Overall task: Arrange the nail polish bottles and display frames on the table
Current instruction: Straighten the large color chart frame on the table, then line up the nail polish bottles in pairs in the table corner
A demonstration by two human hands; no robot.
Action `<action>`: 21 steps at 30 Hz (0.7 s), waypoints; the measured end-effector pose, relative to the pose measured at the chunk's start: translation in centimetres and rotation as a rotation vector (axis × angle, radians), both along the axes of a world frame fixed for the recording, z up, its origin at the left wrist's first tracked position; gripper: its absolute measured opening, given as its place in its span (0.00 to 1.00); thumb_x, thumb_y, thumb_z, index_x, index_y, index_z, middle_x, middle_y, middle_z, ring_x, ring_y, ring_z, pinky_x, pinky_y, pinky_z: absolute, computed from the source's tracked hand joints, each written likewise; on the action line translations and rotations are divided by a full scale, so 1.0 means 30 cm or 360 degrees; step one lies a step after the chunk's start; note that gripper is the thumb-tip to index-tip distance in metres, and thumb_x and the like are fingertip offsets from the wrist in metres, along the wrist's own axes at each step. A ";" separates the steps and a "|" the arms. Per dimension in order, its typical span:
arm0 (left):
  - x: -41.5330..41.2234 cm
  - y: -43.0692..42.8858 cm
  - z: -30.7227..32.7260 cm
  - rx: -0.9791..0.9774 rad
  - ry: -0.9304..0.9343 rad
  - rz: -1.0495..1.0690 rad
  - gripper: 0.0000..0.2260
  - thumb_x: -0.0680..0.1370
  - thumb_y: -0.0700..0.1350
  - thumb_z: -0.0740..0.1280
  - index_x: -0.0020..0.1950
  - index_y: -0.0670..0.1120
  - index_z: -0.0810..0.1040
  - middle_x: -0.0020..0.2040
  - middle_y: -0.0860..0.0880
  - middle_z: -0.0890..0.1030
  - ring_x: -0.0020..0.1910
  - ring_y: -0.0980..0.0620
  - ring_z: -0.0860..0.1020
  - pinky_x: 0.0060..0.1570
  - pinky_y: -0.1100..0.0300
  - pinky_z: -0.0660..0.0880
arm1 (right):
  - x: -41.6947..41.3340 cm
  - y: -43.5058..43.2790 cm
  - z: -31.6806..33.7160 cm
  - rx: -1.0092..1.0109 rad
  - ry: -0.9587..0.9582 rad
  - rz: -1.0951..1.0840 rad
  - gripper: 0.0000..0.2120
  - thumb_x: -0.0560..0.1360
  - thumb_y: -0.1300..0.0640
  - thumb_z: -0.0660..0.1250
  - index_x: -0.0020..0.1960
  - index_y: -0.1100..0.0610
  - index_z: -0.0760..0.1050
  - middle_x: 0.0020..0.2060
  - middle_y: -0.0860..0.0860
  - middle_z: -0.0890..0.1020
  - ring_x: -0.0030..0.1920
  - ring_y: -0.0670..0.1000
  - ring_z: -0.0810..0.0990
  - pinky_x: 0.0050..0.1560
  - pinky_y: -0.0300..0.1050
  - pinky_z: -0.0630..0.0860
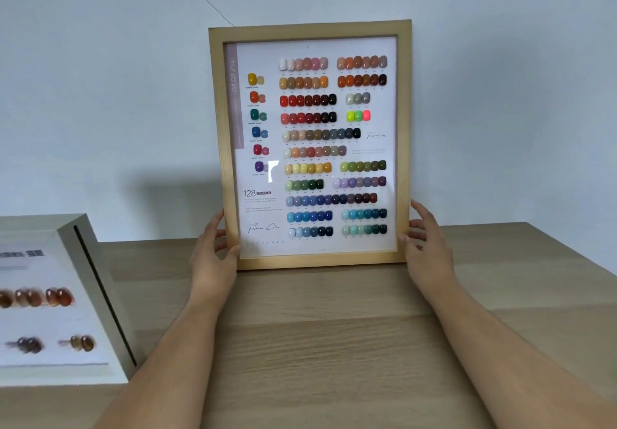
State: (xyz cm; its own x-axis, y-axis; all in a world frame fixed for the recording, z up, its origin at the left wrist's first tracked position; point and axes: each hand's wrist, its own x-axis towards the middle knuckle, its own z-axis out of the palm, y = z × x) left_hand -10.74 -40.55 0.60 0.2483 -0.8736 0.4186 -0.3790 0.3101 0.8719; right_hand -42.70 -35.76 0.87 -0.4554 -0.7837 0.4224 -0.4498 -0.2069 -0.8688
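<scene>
A light wooden display frame (310,29) stands upright on the wooden table (334,328), its back close to the wall. Behind its glass are rows of coloured nail samples and the print "128 COLOR". My left hand (213,255) grips the frame's lower left edge, thumb on the front. My right hand (425,245) touches the lower right edge with its fingers spread. A second, white display frame (76,261) lies flat at the table's left, showing brown and amber nail samples. No nail polish bottles are in view.
A pale wall (117,94) rises directly behind the table, with a thin crack line running down to the wooden frame's top. The table's right edge (574,255) slants away at the right.
</scene>
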 end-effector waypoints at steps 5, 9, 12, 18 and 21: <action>-0.019 0.075 0.004 -0.0018 -0.0063 0.0059 0.31 0.73 0.36 0.69 0.71 0.56 0.63 0.63 0.50 0.72 0.61 0.55 0.70 0.64 0.50 0.70 | 0.018 0.097 -0.003 -0.0121 -0.0018 0.0019 0.24 0.75 0.64 0.63 0.66 0.44 0.66 0.52 0.48 0.74 0.51 0.46 0.74 0.49 0.38 0.70; -0.054 0.188 0.016 -0.0051 -0.0124 0.0080 0.27 0.72 0.37 0.69 0.69 0.52 0.67 0.64 0.48 0.72 0.63 0.51 0.70 0.65 0.46 0.69 | 0.035 0.234 0.002 -0.0217 -0.0019 -0.0059 0.14 0.75 0.64 0.63 0.54 0.47 0.70 0.45 0.47 0.77 0.44 0.45 0.77 0.44 0.34 0.72; -0.107 0.315 0.032 -0.0113 -0.0124 -0.0016 0.24 0.72 0.37 0.69 0.66 0.53 0.70 0.61 0.50 0.74 0.58 0.56 0.71 0.62 0.53 0.70 | 0.049 0.362 0.009 -0.0254 0.0021 -0.0062 0.10 0.75 0.62 0.64 0.49 0.47 0.71 0.43 0.45 0.77 0.43 0.44 0.77 0.40 0.28 0.71; -0.321 0.582 0.117 -0.0289 -0.0227 -0.0468 0.18 0.72 0.38 0.70 0.56 0.57 0.73 0.53 0.58 0.76 0.54 0.63 0.73 0.54 0.60 0.71 | 0.048 0.678 0.088 -0.0415 0.0117 -0.0019 0.09 0.74 0.59 0.66 0.46 0.45 0.72 0.41 0.44 0.78 0.44 0.44 0.79 0.44 0.34 0.76; -0.447 0.686 0.172 -0.0371 -0.0283 -0.0723 0.19 0.72 0.39 0.70 0.51 0.63 0.71 0.53 0.60 0.75 0.55 0.65 0.73 0.52 0.64 0.71 | -0.001 0.838 0.162 -0.0472 0.0313 -0.0024 0.09 0.73 0.57 0.66 0.47 0.44 0.71 0.41 0.43 0.78 0.44 0.42 0.78 0.45 0.33 0.75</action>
State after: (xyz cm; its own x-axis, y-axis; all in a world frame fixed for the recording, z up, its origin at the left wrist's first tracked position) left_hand -24.16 -19.99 5.76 -0.2252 -0.7553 0.6155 -0.2973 0.6549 0.6948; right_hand -42.73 -10.62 5.72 -0.3534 -0.6075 0.7113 -0.6075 -0.4291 -0.6684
